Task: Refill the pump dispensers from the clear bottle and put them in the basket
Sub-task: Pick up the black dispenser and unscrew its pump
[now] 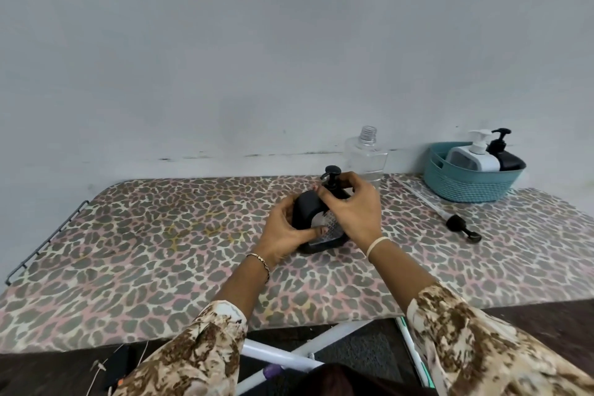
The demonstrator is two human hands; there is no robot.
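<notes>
black dispenser (305, 210), half hidden, is gripped by the left hand (283, 230) at its side and the right hand (353, 212) round its neck; the bottle (366, 159) stands partly hidden behind them.

No readable text, labels or numbers anywhere.

Soft, even light fills the room, rather dim, and the wall (289, 42) reads flat grey-blue. Only a faint shadow lies under the black dispenser (308, 209). The wide lens bows the table (128, 235) edges, and the sleeves (199, 357) at the bottom look slightly smeared.
</notes>
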